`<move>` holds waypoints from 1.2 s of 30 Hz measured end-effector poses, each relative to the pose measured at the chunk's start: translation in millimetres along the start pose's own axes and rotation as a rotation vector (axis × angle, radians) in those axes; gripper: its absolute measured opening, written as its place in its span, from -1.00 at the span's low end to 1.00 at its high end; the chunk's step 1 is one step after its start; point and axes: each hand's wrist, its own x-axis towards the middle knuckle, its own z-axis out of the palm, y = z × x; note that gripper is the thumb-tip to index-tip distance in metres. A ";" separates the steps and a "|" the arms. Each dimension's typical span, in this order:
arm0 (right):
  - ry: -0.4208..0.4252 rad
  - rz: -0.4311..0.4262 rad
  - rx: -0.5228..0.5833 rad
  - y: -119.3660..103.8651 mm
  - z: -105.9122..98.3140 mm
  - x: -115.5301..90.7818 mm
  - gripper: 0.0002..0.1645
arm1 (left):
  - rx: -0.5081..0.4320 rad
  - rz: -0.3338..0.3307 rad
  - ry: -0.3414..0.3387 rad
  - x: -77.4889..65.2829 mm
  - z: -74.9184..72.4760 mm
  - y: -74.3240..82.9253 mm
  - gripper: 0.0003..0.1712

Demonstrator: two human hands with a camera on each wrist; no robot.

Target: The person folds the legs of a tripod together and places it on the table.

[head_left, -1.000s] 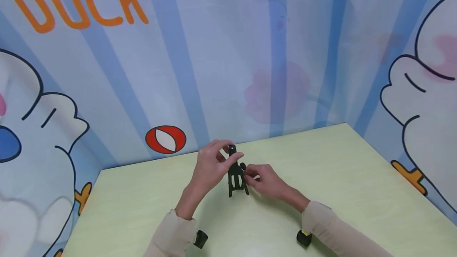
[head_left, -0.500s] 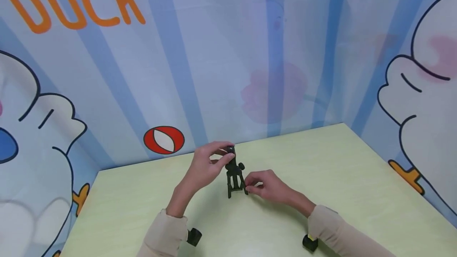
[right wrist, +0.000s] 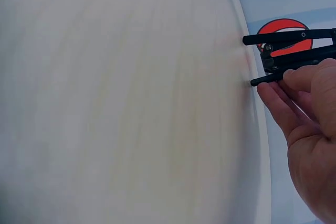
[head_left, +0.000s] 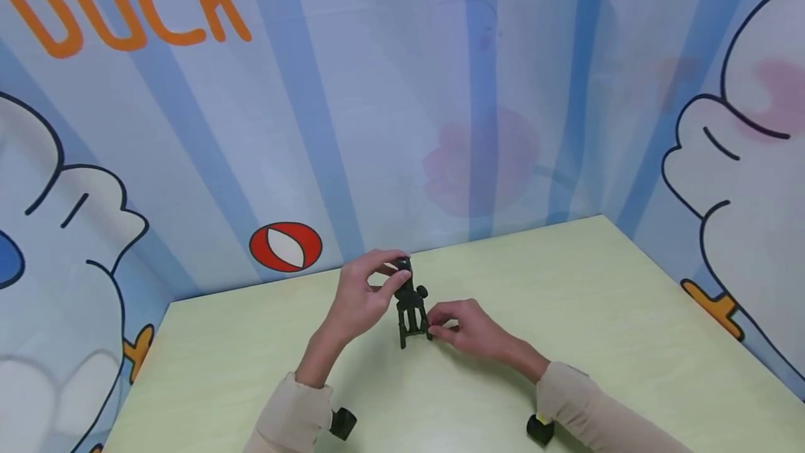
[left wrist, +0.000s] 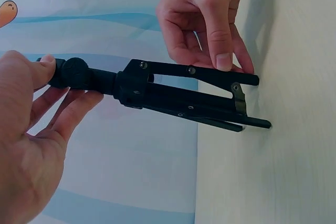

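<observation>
A small black tripod (head_left: pixel 411 313) stands upright with its legs partly spread, above or on the table; whether its feet touch I cannot tell. My left hand (head_left: pixel 365 296) pinches its top between thumb and fingers, beside a round knob (left wrist: pixel 76 73). At the lower part of one leg (right wrist: pixel 270 78), my right hand (head_left: pixel 468 327) grips with thumb and fingertips. Short hinged struts (left wrist: pixel 239 99) link the legs to the centre column in the left wrist view. The right wrist view cuts off the upper tripod.
A pale yellow-green table (head_left: pixel 566 285) lies under both hands. Behind it hangs a blue striped cloth (head_left: pixel 402 124) printed with cartoon ducks and a red ball (head_left: pixel 286 247). Small black wrist cameras (head_left: pixel 343 423) hang beneath the beige sleeves (head_left: pixel 292 404).
My right hand has moved from beside the knob down to the lower end of the near right leg, which now sits slightly further inward. The left hand keeps its hold on the top.
</observation>
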 end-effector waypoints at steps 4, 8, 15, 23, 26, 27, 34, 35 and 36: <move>0.025 -0.014 -0.012 -0.4 1.0 1.6 -0.92 | 0.004 0.011 0.014 -1.0 1.0 0.0 -0.70; 0.024 0.019 -0.008 0.1 1.0 1.5 -0.92 | 0.007 0.008 0.025 -0.3 2.4 -0.8 -0.71; -0.004 0.083 -0.003 0.0 -0.5 1.0 -0.92 | 0.021 -0.047 0.011 2.2 4.0 -0.6 -0.71; -0.038 0.110 0.024 2.5 1.7 2.4 -0.92 | 0.002 -0.099 -0.052 4.5 -0.4 1.9 -0.67; -0.050 0.120 0.026 0.3 3.3 4.5 -0.94 | 0.022 -0.095 -0.093 5.4 -4.8 4.4 -0.64; -0.052 0.119 0.018 -0.7 4.0 5.5 -0.95 | 0.036 -0.087 -0.107 6.3 -6.5 5.6 -0.63; -0.028 0.098 -0.015 -1.6 10.2 12.6 -0.83 | 0.119 -0.018 -0.196 17.2 -17.1 17.2 -0.71; -0.027 0.099 -0.012 -1.6 11.0 13.0 -0.82 | 0.131 -0.017 -0.209 19.0 -18.1 18.2 -0.72; -0.025 0.102 -0.010 -1.5 11.7 13.4 -0.81 | 0.140 -0.018 -0.223 20.7 -19.1 19.1 -0.73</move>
